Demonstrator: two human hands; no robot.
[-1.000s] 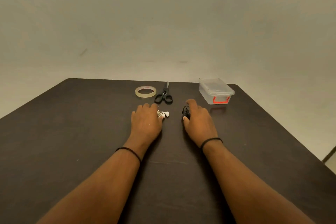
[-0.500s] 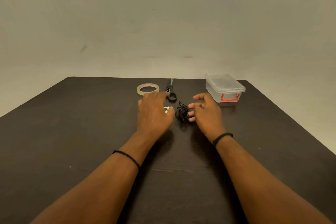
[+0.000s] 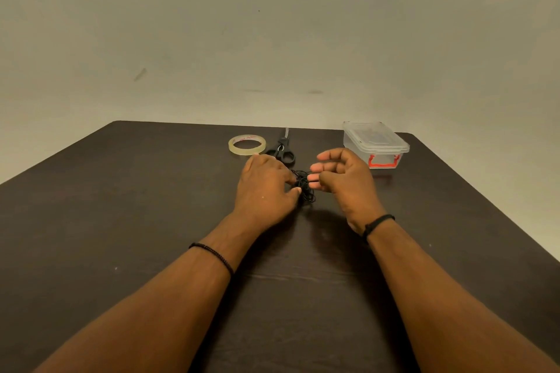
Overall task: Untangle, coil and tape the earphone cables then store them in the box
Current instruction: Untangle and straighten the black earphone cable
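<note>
A dark brown table (image 3: 127, 221) fills the lower part of the head view, with a plain pale wall (image 3: 272, 24) behind it.

Both forearms extend from the near edge toward the table centre. Each wrist carries a thin black band.

The left hand (image 3: 265, 188) is palm down, its fingers curled toward the right, with the fingertips pinching the left side of the tangled black earphone cable (image 3: 304, 188).

The right hand (image 3: 344, 177) is turned with the palm facing left. Its lower fingers are curled and touch the right side of the tangle; whether they actually clamp it cannot be told. The upper fingers and thumb are spread apart above it.

The tangle sits between the two hands, at or just above the table surface.

A clear plastic box (image 3: 375, 145) with a closed lid and a red latch stands at the far right, just beyond the right hand.

Black-handled scissors (image 3: 283, 148) lie at the far centre, blades pointing away.

A roll of clear tape (image 3: 247, 145) lies flat just left of the scissors.
</note>
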